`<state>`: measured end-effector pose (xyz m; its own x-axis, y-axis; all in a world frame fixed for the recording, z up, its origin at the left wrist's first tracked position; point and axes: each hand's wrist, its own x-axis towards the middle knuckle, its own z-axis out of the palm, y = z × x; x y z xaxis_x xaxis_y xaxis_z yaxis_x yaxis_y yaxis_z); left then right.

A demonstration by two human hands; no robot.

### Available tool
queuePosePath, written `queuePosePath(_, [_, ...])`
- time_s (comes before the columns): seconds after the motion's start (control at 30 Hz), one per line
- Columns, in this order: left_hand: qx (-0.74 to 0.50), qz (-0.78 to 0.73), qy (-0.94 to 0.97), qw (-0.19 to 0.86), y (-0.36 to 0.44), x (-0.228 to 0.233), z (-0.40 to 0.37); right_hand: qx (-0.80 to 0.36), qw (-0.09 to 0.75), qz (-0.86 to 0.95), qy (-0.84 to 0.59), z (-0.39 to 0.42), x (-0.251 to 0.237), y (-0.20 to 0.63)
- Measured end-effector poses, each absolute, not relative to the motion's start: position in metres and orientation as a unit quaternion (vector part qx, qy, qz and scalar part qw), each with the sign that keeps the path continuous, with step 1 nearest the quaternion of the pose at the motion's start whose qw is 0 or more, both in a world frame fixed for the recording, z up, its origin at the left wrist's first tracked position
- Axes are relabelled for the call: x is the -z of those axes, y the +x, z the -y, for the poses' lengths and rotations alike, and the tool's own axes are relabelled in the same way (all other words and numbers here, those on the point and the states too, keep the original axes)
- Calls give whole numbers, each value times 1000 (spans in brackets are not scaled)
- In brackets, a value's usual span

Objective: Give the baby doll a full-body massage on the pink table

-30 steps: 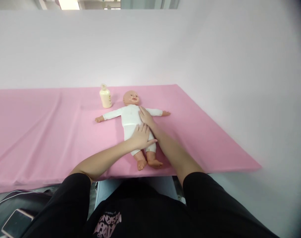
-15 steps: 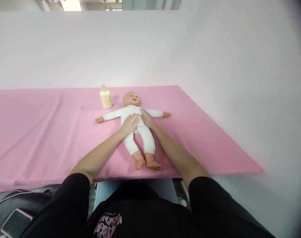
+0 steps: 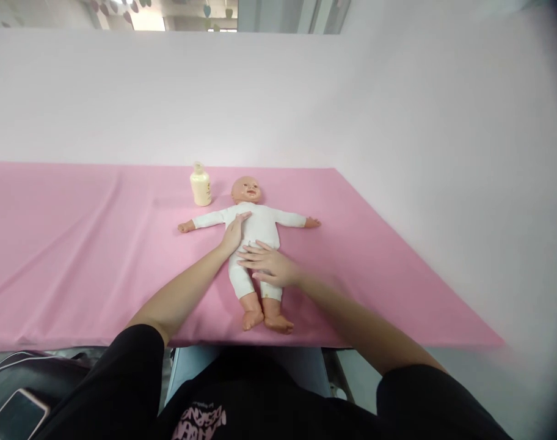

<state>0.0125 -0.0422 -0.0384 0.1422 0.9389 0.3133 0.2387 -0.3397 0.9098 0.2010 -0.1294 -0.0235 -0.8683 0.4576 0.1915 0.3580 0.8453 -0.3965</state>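
Observation:
A baby doll [image 3: 262, 223] with a white cloth body lies on its back, arms spread wide and head toward the wall. My left hand [image 3: 235, 232] rests along the left side of its torso, fingers stretched toward the chest. Across the doll's lower belly and upper legs lies my right hand [image 3: 269, 264], its fingers spread and pointing left. Neither hand holds anything. A pale yellow bottle [image 3: 201, 186] stands upright to the left of the doll's head.
A pink sheet [image 3: 77, 256] covers the table, which meets white walls [image 3: 168, 98] at the back and right. At the lower left, a phone-like device [image 3: 19, 415] lies on a dark surface beside a white cable [image 3: 22, 359].
My right hand has moved from the doll's chest down to its lower belly and turned sideways. My left hand stays at the torso's left side, shifted slightly outward.

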Motion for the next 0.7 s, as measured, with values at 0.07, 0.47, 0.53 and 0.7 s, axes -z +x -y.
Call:
queuePosePath(0.07, [-474, -434, 693, 327, 7, 39, 40, -185, 134, 950, -214, 131, 19, 200])
queuePosePath(0.47, [-490, -441, 630, 411, -13, 41, 26, -192, 176, 903, -343, 85, 12, 177])
queuePosePath(0.53, [-487, -450, 620, 419, -13, 38, 26, -177, 162, 907, -347, 91, 8, 172])
queuePosePath(0.7, [-491, -450, 639, 384, -11, 36, 31, -158, 102, 956, -227, 139, 0, 162])
